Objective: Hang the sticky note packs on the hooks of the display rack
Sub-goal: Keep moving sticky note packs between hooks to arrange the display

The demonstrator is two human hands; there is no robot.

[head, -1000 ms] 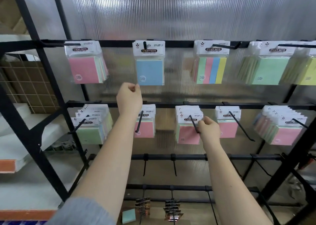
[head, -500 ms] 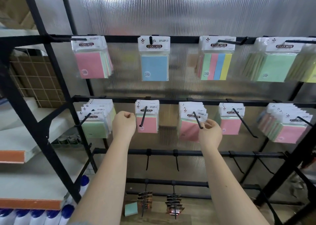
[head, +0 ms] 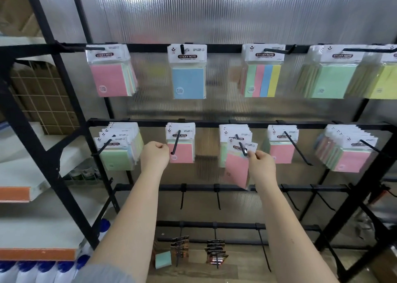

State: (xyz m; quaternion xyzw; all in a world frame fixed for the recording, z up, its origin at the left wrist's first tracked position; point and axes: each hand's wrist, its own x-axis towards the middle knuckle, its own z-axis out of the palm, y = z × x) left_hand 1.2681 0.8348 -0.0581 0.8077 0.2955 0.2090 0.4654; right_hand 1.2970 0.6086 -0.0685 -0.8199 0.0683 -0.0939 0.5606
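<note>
Head view: both forearms reach up and forward to the middle rail of the display rack (head: 214,123).

Left hand (head: 155,153) is a closed fist, knuckles up, grip together on nothing, just at 9 o'clock of a pink pack (head: 181,151) hanging on its hook.

Right hand (head: 261,166) pinches the header of a pink sticky note pack (head: 237,166), grip clamped on it by thumb and fingertips. That pack is tilted, its hole at the tip of the third hook (head: 241,144) on the middle rail, in front of the packs already hung there; whether it is threaded on, can't tell.

Counts: top rail, 5 groups of packs visible, the rightmost cut off by the edge. Middle rail, 5 hooks, all loaded. Next rail down, bare hooks; number unclear. At 6 o'clock, one loose blue-green pad (head: 163,259) near two hooks of dark items.
</note>
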